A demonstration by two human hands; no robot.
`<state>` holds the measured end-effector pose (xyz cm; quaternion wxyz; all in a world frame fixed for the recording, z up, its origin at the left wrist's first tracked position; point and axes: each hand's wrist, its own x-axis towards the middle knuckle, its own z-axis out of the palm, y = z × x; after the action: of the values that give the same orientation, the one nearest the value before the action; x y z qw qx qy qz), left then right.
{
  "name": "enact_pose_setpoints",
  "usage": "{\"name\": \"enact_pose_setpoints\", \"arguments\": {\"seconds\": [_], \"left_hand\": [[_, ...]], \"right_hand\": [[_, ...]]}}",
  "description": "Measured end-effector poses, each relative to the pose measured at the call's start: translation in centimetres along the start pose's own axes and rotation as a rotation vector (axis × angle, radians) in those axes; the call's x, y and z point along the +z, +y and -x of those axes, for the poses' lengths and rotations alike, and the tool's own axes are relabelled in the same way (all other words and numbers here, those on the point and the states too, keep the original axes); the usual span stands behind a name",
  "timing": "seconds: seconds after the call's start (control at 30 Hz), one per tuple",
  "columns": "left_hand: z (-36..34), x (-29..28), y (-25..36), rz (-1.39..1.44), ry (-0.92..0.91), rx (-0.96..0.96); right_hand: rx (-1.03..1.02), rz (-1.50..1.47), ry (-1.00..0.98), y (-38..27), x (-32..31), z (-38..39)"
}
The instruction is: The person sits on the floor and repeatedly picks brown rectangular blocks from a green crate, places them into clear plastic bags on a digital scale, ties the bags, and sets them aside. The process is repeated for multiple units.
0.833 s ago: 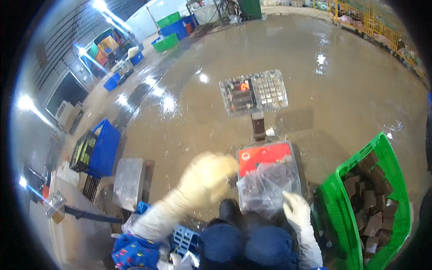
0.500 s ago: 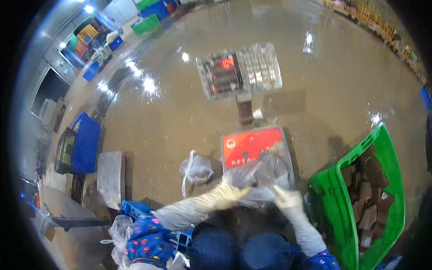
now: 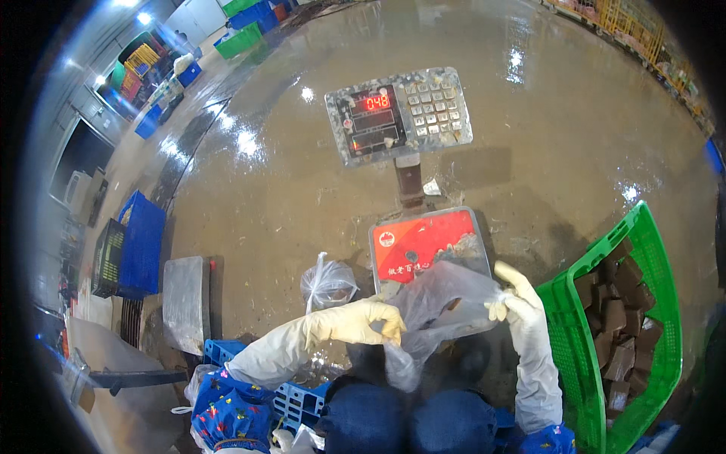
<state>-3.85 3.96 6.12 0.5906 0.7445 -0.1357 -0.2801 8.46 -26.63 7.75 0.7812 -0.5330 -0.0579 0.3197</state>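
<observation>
Head view, looking down. Both gloved hands hold a clear plastic bag (image 3: 442, 306) open over the near edge of a red-topped platform scale (image 3: 423, 242). The left hand (image 3: 370, 321) has its fingers clamped on the bag's left rim; the right hand (image 3: 518, 299) has its fingers pinched on the right rim. A knotted bag (image 3: 327, 284) lies on the wet floor (image 3: 249, 204), left of the scale. A green crate (image 3: 643, 333) of brown blocks stands at right. The display head (image 3: 398, 113) stands on a post at the scale's far side.
</observation>
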Motion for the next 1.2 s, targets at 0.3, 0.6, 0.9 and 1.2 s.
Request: {"name": "enact_pose_setpoints", "arguments": {"seconds": [0.3,0.6,0.9,1.2], "left_hand": [[0.4,0.8,4.5,-0.44,0.148,-0.083],[-4.2,3.2,5.5,-0.22,0.959,0.464],[-6.0,3.5,-2.4,0.68,0.813,0.168],[-6.2,3.7,-1.0,-0.225,0.308,0.142]], "right_hand": [[-0.184,0.616,-0.166,-1.5,2.4,2.2],[-0.525,0.871,0.023,1.2,5.5,-2.2],[-0.747,1.471,-0.291,-3.0,5.8,-3.1],[-0.986,1.423,-0.822,-0.2,11.7,-4.0]]}}
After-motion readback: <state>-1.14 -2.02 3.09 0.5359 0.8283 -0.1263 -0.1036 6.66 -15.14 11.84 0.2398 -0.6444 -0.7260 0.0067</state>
